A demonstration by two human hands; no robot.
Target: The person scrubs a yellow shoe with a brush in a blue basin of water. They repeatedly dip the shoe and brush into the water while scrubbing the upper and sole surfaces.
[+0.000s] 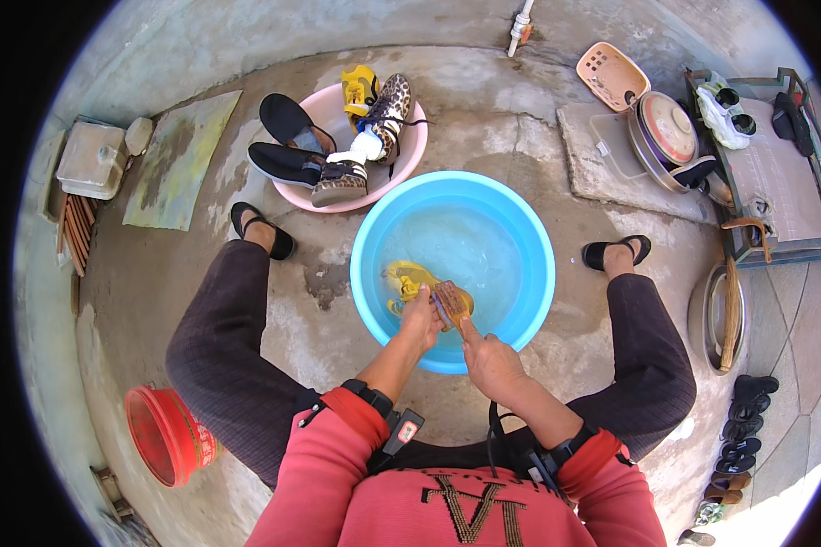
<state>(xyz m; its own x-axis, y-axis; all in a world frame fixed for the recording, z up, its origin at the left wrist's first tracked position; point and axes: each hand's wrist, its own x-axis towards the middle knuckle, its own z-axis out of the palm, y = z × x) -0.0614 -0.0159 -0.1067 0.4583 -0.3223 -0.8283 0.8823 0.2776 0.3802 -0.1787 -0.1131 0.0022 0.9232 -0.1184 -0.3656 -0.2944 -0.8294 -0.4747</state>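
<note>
A blue plastic basin point(513, 205) with water in it stands on the floor between my feet. Inside it, toward the near left, lies a wet yellow shoe point(410, 273). My left hand point(420, 321) grips the shoe near its middle. In my right hand point(490, 359) is a scrubbing brush point(453, 301) with a wooden back, held by its handle. The brush's bristles face left and rest against the shoe, close to my left fingers. Part of the shoe is hidden behind the brush and my left hand.
Beyond stands a pink basin point(419, 152) holding a yellow shoe point(360, 89), leopard-print shoes point(391, 109) and black shoes point(280, 164). A red bucket point(154, 437) lies left. At right are a metal-framed rack point(780, 256), a broom point(731, 314) and a row of shoes point(739, 451).
</note>
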